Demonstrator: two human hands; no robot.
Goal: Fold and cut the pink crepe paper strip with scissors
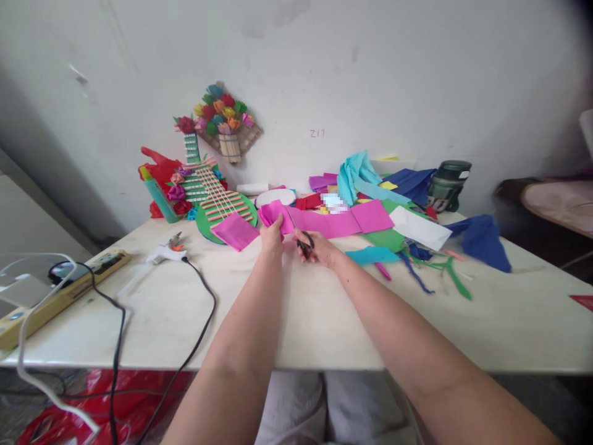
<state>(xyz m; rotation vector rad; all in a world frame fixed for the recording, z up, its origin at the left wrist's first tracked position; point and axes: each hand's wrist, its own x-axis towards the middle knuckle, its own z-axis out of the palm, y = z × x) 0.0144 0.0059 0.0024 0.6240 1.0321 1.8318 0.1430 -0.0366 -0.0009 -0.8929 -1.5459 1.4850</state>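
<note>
My left hand (272,236) pinches the folded left end of a long strip of bright pink crepe paper (328,224). In my right hand (319,248) is a pair of scissors with black handles (306,243). Their blades point up and left, at the strip close beside my left fingers; whether they are cutting into it I cannot tell. The strip's creased right part stretches over the pile of coloured paper. A separate pink square (235,232) lies left of my left hand, against a green guitar-shaped craft (204,219) with stick strings and paper flowers.
At left lie a white glue gun (167,252) with a black cord and a yellow power strip (69,295). A teal bottle (160,198) stands behind them. Blue, green and white paper scraps (419,227) and a dark green flask (448,185) fill the right. A flower craft (227,117) leans on the wall.
</note>
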